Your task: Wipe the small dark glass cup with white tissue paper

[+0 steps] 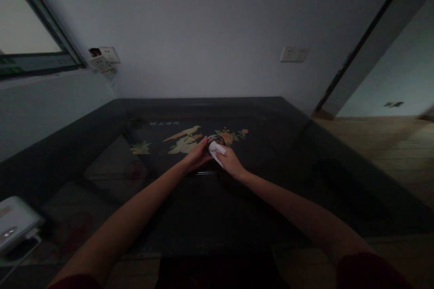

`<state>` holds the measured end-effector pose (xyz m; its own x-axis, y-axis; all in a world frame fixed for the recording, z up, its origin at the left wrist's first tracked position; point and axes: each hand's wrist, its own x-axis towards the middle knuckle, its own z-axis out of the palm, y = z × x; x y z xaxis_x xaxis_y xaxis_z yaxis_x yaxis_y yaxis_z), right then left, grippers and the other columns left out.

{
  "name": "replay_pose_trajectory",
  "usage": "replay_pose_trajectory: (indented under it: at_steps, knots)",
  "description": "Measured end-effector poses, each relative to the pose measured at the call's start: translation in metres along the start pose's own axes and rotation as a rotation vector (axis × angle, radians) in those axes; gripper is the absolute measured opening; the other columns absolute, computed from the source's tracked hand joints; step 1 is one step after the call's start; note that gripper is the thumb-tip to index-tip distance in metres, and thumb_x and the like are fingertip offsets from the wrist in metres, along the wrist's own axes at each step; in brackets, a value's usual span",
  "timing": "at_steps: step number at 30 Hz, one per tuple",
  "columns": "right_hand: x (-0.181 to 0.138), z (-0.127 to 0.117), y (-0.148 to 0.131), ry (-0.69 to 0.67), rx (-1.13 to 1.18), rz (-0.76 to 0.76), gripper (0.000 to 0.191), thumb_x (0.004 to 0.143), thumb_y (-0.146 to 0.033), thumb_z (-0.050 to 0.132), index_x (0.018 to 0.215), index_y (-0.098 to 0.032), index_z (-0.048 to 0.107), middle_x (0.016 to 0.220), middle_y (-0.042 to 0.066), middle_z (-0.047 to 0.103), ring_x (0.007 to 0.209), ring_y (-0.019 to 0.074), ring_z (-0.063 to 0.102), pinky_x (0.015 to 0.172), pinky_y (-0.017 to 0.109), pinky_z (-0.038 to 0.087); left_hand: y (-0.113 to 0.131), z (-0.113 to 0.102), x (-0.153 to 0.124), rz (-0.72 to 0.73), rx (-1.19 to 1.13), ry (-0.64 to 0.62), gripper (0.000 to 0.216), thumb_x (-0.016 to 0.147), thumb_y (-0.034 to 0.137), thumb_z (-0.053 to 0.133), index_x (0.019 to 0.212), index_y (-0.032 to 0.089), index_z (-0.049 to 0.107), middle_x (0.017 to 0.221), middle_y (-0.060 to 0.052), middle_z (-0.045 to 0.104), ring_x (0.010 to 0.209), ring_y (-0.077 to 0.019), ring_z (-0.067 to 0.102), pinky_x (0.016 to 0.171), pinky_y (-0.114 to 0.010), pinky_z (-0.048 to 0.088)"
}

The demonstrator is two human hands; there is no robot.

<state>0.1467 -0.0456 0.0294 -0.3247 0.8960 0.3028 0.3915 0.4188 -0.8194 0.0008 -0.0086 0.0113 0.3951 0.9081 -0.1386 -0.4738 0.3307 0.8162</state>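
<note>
Over the middle of the dark tabletop, my left hand (197, 155) is closed around the left side of a small round shiny object (217, 137). Its rim glints like glass or metal, but its exact kind is too dim to make out. A folded white tissue (217, 149) is pinched in my right hand (232, 161) and lies against the near side of the round object. The fingertips of both hands are partly hidden behind the object and the tissue.
The dark glossy table (271, 144) carries a printed bird-and-flower picture (185, 140). A white device (16, 221) with a cable sits at the near left. Behind are the wall, a socket pair (294, 54) and a plugged-in socket (101, 63) by the window.
</note>
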Motion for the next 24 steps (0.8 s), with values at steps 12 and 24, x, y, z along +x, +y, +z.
replay_pose_trajectory:
  at_steps: [12, 24]
  knots:
    - [-0.003, -0.017, -0.012, -0.262, -0.834, -0.291, 0.034, 0.088, -0.01, 0.042, 0.118, -0.013, 0.059, 0.108, 0.012, 0.068, 0.097, 0.0203, 0.063, 0.085, 0.029, 0.046, -0.004, -0.006, 0.003, 0.026, -0.026, -0.037, 0.035, 0.093, 0.037, 0.044, 0.115, 0.014, 0.058, 0.108, -0.012, 0.066, 0.09, -0.0194, 0.065, 0.078, -0.03, 0.053]
    - [-0.001, -0.017, -0.013, -0.238, -0.923, -0.387, 0.031, 0.088, -0.008, 0.042, 0.111, -0.007, 0.063, 0.113, 0.016, 0.066, 0.11, 0.021, 0.058, 0.101, 0.032, 0.038, -0.005, -0.007, 0.005, 0.036, -0.028, -0.065, 0.033, 0.093, 0.037, 0.046, 0.111, 0.013, 0.06, 0.105, -0.013, 0.066, 0.085, -0.0184, 0.065, 0.074, -0.029, 0.053]
